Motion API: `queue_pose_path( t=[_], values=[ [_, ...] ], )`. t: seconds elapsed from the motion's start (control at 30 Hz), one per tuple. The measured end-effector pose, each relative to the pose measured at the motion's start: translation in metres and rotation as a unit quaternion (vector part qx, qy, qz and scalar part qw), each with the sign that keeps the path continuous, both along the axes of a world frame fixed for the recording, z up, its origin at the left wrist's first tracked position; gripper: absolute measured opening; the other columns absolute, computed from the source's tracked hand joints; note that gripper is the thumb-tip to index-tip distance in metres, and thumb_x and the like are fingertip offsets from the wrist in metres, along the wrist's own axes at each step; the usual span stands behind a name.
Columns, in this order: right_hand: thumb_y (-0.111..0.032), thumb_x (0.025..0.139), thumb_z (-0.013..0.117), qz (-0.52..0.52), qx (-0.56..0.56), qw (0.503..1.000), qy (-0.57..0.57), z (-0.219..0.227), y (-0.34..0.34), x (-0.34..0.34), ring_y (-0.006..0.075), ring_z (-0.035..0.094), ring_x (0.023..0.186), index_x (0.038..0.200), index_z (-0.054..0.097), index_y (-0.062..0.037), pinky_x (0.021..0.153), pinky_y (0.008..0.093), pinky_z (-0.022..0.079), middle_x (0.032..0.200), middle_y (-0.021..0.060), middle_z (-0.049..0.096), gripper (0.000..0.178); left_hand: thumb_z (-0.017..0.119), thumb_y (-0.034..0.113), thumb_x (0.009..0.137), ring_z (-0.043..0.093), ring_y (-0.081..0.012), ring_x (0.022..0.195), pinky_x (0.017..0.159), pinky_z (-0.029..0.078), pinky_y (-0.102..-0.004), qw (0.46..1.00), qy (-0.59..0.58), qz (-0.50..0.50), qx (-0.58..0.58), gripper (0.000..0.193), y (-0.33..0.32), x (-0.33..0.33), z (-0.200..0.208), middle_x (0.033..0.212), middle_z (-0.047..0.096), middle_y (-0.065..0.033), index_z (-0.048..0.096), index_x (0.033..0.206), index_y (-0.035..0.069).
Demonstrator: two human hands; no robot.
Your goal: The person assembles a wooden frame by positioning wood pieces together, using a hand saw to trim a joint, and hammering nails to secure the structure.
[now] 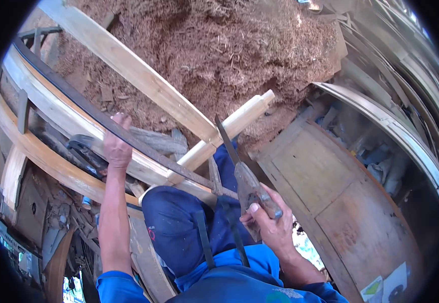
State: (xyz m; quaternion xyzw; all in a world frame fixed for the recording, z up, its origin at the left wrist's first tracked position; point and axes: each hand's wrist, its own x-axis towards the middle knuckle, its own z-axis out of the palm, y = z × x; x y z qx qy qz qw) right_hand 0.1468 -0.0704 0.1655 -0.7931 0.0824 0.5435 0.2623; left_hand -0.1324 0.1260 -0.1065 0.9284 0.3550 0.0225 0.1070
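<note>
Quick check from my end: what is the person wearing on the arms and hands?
Both hands are bare, no gloves: the left hand and the right hand. The forearms are uncovered too. Bright blue sleeves end near the elbows. No watch, rings or bands are visible on either wrist.

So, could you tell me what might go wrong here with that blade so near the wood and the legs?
The right hand holds a long rusty metal blade pointing at the pale wooden stick; a slip could send it toward the blue-trousered knee. The left hand grips the dark curved strip alone, so the stick may shift.
</note>
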Motion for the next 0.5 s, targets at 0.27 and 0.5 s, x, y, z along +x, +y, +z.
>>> queue_pose_path(
  t=[0.27, 0.5],
  values=[
    [-0.01, 0.09, 0.062, 0.047, -0.033, 0.998, -0.026, -0.003, 0.029, -0.002, 0.0124, 0.063, 0.056, 0.131, 0.051, 0.0044, 0.053, 0.0274, 0.05, 0.066, 0.0085, 0.064, 0.045, 0.06, 0.015, 0.09, 0.067, -0.0316, 0.084, 0.07, 0.054, -0.0417, 0.994, 0.028, 0.08, -0.068, 0.017, -0.004, 0.004, 0.0, 0.097, 0.068, -0.0125, 0.065, 0.106, 0.009],
    [-0.011, 0.088, 0.061, -0.011, -0.012, 1.0, -0.015, -0.025, 0.035, 0.008, 0.0114, 0.059, 0.05, 0.128, 0.054, 0.0045, 0.049, 0.0274, 0.047, 0.062, 0.0063, 0.061, 0.043, 0.06, 0.02, 0.091, 0.065, -0.0305, 0.077, 0.068, 0.053, -0.041, 0.993, 0.058, 0.065, -0.085, 0.012, -0.002, 0.008, -0.007, 0.086, 0.066, -0.0083, 0.064, 0.099, 0.013]
  ],
)
